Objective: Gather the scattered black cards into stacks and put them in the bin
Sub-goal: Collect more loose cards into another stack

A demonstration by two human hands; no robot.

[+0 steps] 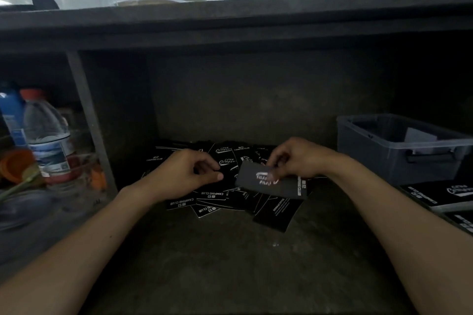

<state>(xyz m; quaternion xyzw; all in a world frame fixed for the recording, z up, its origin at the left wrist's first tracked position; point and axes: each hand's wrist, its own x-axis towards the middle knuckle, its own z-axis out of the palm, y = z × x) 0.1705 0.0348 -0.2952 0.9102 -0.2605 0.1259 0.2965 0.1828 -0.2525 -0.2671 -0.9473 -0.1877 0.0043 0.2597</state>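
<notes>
- The right hand (297, 158) holds one black card (271, 183) lifted just above the pile. Its grip is a pinch on the card's upper edge, and the white print on the card is smeared by blur and unreadable.
- The left hand (186, 174) hovers over the left part of the pile with its fingers curled in. The shadow under the fingers hides whether the grip has a card in it, so I cannot tell.
- The scattered black cards (230, 197) lie overlapped at mixed angles in the middle of the tabletop (230, 263), towards the back. The rear ones fade into the dark recess and their edges are hard to trace.
- The grey bin (371, 151) stands at the right, well apart from the pile. The frame edge cuts off its far side, and a pale sheet (419, 135) shows inside.
- In front of the bin, stacked cards (440, 194) run off the right edge of the view.
- A dark overhang (230, 23) closes the space above.
- An upright divider (89, 120) walls off the left. Behind it stand a water bottle (48, 135) and a blue bottle (11, 115), both blurred.
- The tabletop is bare in front of the pile, between the forearms.
</notes>
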